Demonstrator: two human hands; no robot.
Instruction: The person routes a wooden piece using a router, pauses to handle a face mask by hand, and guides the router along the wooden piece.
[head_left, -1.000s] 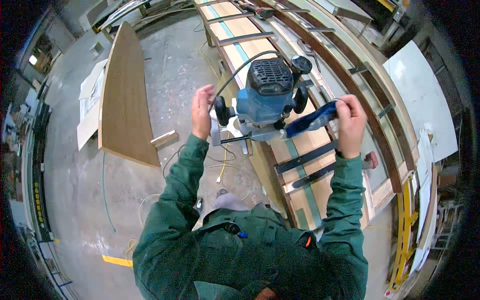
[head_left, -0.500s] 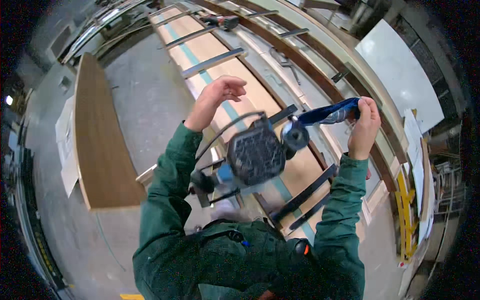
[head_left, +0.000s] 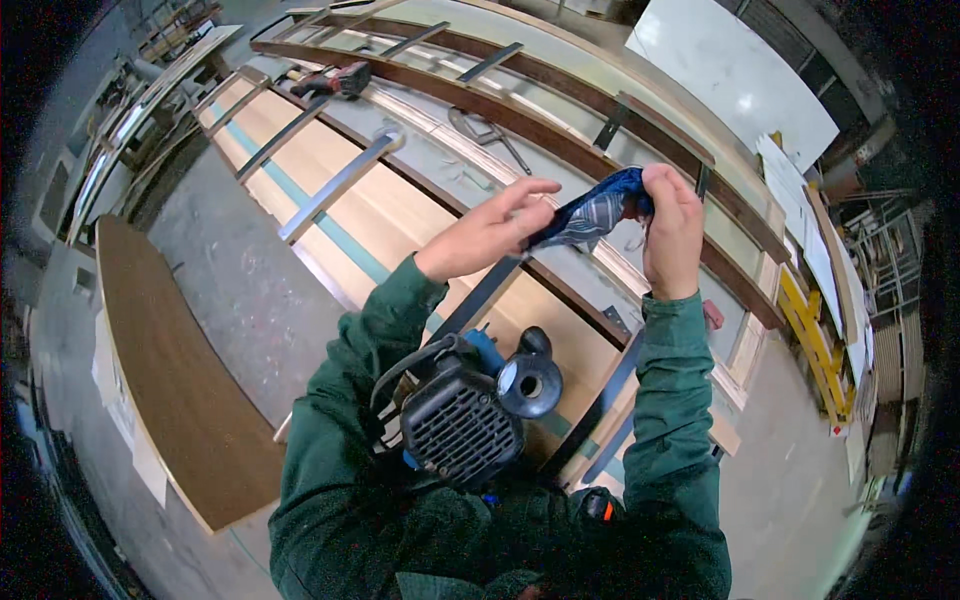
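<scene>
A strip of blue checked cloth (head_left: 592, 218) with a dark blue velvety edge stretches between my hands above the workpiece. My right hand (head_left: 673, 228) pinches its right end. At the other end, my left hand (head_left: 490, 228) has its curled fingers on the cloth, index finger held out above. Below my hands, close to my body, is a black power tool (head_left: 465, 430) with a ribbed housing, blue parts and a round knob-like end. Neither hand touches it; I cannot tell what supports it. Under it runs a long pale wooden panel (head_left: 290, 150) with a teal stripe and metal crossbars.
A red and black cordless tool (head_left: 340, 80) lies at the panel's far end. Beyond it are a clamp (head_left: 490, 138) and a brown-railed frame (head_left: 560, 135). A curved brown board (head_left: 185, 380) stands at left; yellow metal brackets (head_left: 812, 340) are at right.
My left hand, apart from the cloth before, now grips its left end. The right hand keeps its hold. The view has turned, and the power tool appears lower and closer to my body.
</scene>
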